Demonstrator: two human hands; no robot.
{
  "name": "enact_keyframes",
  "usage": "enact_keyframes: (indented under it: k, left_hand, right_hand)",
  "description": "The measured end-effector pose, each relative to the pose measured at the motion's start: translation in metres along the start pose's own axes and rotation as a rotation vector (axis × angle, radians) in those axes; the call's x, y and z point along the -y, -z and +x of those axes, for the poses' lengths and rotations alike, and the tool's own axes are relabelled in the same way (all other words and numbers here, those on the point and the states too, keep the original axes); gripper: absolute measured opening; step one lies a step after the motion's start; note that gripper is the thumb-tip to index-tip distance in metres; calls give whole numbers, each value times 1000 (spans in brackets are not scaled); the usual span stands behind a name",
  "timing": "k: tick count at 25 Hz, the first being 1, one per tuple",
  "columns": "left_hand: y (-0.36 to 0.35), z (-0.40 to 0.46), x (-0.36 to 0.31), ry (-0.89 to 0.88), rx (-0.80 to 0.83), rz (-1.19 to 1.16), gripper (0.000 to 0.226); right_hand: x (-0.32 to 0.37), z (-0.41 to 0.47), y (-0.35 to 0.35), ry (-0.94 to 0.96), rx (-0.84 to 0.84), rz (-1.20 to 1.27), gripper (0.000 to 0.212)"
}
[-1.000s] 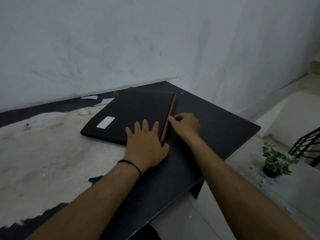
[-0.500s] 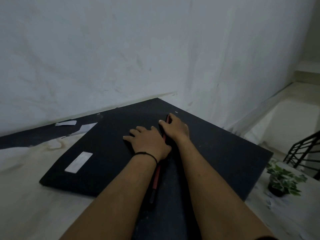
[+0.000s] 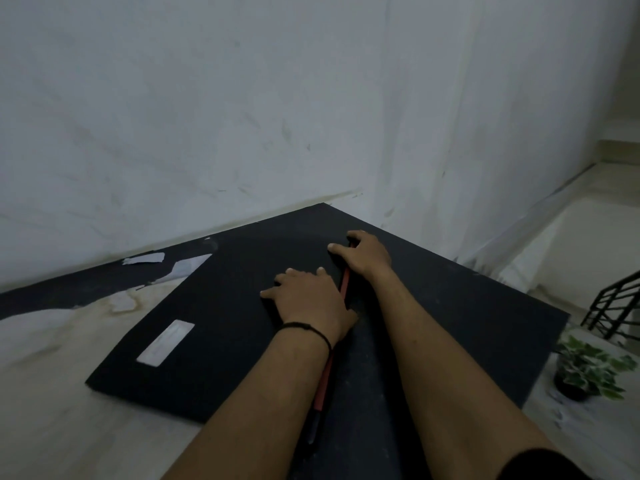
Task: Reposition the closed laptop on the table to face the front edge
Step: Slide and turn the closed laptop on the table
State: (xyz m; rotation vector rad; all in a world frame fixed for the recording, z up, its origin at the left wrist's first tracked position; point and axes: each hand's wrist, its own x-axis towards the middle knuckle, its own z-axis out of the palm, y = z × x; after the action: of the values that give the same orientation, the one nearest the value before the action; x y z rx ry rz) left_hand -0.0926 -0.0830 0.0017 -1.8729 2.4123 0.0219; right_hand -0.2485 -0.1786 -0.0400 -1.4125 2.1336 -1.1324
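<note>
The closed black laptop (image 3: 214,327) lies flat on the table (image 3: 450,327), turned at an angle, with a pale sticker on its lid and a red strip along its right edge. My left hand (image 3: 308,299) rests palm down on the lid near that red edge, fingers spread. My right hand (image 3: 363,254) curls over the far end of the same edge, fingers on the lid and thumb side hidden behind it. Both forearms cross the lower part of the view.
A white wall runs close behind the table. The tabletop is black on the right and worn pale on the left (image 3: 52,358), with peeled scraps near the wall. A small potted plant (image 3: 585,372) and a black railing (image 3: 613,306) sit beyond the right edge.
The view has closed in on the laptop. My right hand slid from the near part of the red edge to its far end. My left hand stays flat on the lid.
</note>
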Motion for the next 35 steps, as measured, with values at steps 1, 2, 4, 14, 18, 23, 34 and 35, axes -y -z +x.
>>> enact_keyframes:
  k: [1, 2, 4, 14, 18, 23, 34, 35]
  left_hand:
    - [0, -6, 1, -14, 3, 16, 98]
    - [1, -17, 4, -24, 3, 33, 96]
    - [-3, -33, 7, -48, -16, 94, 89]
    - [-50, -132, 26, -112, -300, 199, 69]
    - [-50, -143, 37, -156, -315, 197, 77]
    - [-48, -148, 40, -185, -363, 183, 77]
    - [-63, -160, 52, 39, -396, 138, 71]
    - [-64, -159, 53, 42, -406, 123, 72]
  right_hand:
    - [-1, -8, 2, -7, -20, 21, 78]
    - [-2, -21, 5, -12, -33, 39, 79]
    - [-4, -43, 9, -31, -60, 89, 79]
    - [-12, -185, 45, -82, -267, 385, 45]
    - [-10, -205, 48, -73, -304, 557, 44]
    - [-11, -203, 63, -119, -384, 1110, 38]
    - [-10, -209, 59, -38, -441, 1069, 12]
    - [-10, -209, 58, -38, -431, 1002, 13]
